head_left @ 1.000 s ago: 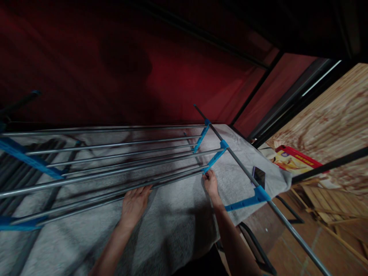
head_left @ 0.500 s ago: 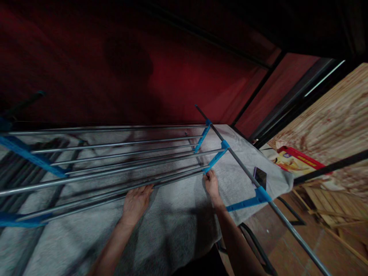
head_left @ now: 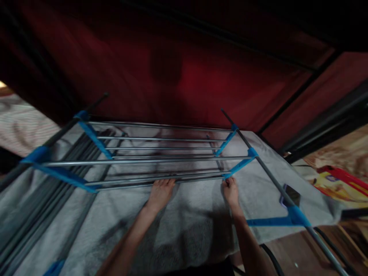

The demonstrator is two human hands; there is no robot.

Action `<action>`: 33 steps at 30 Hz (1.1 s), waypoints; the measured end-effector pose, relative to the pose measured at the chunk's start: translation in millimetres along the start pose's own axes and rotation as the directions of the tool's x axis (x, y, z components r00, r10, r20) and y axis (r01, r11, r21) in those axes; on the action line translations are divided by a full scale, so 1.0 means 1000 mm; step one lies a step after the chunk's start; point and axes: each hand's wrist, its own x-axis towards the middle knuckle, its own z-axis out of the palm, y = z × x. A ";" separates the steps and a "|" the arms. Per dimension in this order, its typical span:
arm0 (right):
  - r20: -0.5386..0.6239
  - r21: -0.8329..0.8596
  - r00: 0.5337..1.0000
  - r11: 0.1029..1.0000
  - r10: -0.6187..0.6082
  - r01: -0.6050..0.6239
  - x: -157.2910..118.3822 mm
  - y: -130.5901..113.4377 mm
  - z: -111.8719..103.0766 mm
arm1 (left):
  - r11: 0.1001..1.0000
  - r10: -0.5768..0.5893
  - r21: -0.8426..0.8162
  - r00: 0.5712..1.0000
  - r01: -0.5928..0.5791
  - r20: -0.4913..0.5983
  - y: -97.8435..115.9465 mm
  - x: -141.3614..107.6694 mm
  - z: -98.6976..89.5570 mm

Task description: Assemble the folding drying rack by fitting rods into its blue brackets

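Metal rack [head_left: 161, 160] ahead: L hand [head_left: 161, 192] over rods [head_left: 123, 180], grip unclear; brkt [head_left: 239, 166] in R hand [head_left: 231, 191]

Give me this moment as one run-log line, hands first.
left hand: on near metal rods | right hand: at lower end of blue bracket | phone: on gray cloth

This looks like a home, with red hangings [head_left: 207, 84], a grey blanket [head_left: 198, 218] and 1 phone [head_left: 294, 194].
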 end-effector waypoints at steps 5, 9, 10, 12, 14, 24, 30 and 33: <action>0.058 -0.031 0.998 0.999 -0.035 0.037 0.001 0.019 -0.001 | 0.998 0.036 -0.058 0.997 -0.032 0.072 0.002 0.000 -0.013; 0.074 -0.117 0.996 0.991 -0.056 0.064 0.001 0.034 0.002 | 0.997 0.042 -0.060 0.996 -0.038 0.073 -0.001 0.000 -0.014; 0.075 -0.129 0.995 0.989 -0.059 0.068 0.001 0.035 0.002 | 0.997 0.044 -0.061 0.996 -0.039 0.072 -0.001 0.000 -0.013; 0.074 -0.141 0.995 0.987 -0.062 0.072 0.000 0.036 0.001 | 0.997 0.045 -0.063 0.997 -0.040 0.067 -0.001 0.002 -0.012; 0.074 -0.146 0.995 0.987 -0.063 0.074 0.000 0.035 0.001 | 0.997 0.043 -0.065 0.997 -0.039 0.062 0.000 0.003 -0.009; 0.088 -0.091 0.996 0.996 0.015 -0.007 0.006 0.034 -0.002 | 0.996 0.039 -0.082 0.998 -0.034 0.056 -0.001 0.007 -0.007; 0.086 -0.037 0.995 0.998 0.050 -0.047 0.008 0.035 -0.003 | 0.996 0.032 -0.088 0.996 -0.024 0.088 -0.001 0.008 -0.009; 0.078 -0.020 0.996 0.999 0.045 -0.043 0.008 0.034 -0.003 | 0.995 0.031 -0.096 0.993 -0.021 0.111 -0.001 0.008 -0.012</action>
